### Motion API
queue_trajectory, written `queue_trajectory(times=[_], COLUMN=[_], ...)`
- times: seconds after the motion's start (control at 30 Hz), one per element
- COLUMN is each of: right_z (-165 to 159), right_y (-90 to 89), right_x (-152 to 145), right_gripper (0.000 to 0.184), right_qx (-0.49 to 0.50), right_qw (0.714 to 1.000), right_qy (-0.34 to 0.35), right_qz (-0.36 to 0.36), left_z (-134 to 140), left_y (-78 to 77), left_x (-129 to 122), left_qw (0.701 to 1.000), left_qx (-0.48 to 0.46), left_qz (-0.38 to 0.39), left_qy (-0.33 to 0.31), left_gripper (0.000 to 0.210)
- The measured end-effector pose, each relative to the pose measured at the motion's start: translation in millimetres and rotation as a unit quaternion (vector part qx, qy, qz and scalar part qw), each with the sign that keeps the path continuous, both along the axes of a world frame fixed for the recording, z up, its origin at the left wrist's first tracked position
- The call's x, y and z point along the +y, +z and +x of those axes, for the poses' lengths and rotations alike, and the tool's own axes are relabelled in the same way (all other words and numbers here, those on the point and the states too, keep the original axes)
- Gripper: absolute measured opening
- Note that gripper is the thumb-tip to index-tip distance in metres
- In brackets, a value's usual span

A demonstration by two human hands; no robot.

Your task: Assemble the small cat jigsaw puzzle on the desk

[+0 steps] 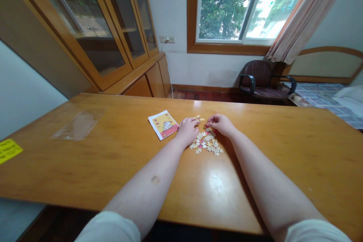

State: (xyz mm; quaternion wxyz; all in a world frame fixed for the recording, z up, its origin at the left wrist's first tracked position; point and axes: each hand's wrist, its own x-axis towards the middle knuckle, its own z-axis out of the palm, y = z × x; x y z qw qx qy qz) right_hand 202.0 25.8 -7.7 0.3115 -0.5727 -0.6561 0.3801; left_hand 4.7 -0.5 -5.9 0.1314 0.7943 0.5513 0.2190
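Observation:
A loose pile of jigsaw puzzle pieces [208, 141], mostly pale backs with some pink and yellow faces, lies on the wooden table [136, 155]. My left hand [187, 130] rests at the pile's left edge, fingers loosely stretched toward the pieces, holding nothing that I can see. At the far right side of the pile, my right hand [220, 124] has thumb and forefinger pinched together on a small puzzle piece, largely hidden by the fingertips. A few yellow pieces [199, 118] lie beyond the pile, between both hands. Left of my left hand is a picture card [163, 124] with a white cartoon figure on yellow and pink.
A clear plastic bag [79, 124] lies flat on the table's left part, with a yellow label [10, 150] at the left edge. Beyond the table stand a glass-door cabinet [127, 56] and a dark armchair [259, 79]; a bed [317, 96] is at right.

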Motion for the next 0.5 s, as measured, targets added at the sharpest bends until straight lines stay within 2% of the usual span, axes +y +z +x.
queue_trajectory(times=[0.1, 0.23, 0.33, 0.5], right_z=[-5.8, -1.7, 2.4, 0.1], right_y=[2.2, 9.3, 13.6, 13.6], right_x=[-2.2, -5.5, -7.3, -8.2], right_gripper=[0.019, 0.020, 0.020, 0.024], right_qx=[-0.092, -0.176, -0.181, -0.155], right_qw=[0.994, 0.981, 0.979, 0.981], right_qy=[-0.017, 0.026, 0.078, 0.113], right_qz=[0.053, 0.072, 0.046, 0.022], left_z=[0.4, 1.6, 2.7, 2.5], left_y=[1.2, 1.4, 1.7, 2.3], left_x=[-1.0, -3.6, -5.6, -5.0], left_qw=[1.000, 0.999, 0.995, 0.993], left_qx=[0.007, 0.046, 0.080, 0.103], left_qz=[-0.002, -0.016, -0.042, -0.065], left_qy=[-0.006, -0.022, -0.034, 0.003], left_gripper=[0.039, 0.040, 0.044, 0.052])
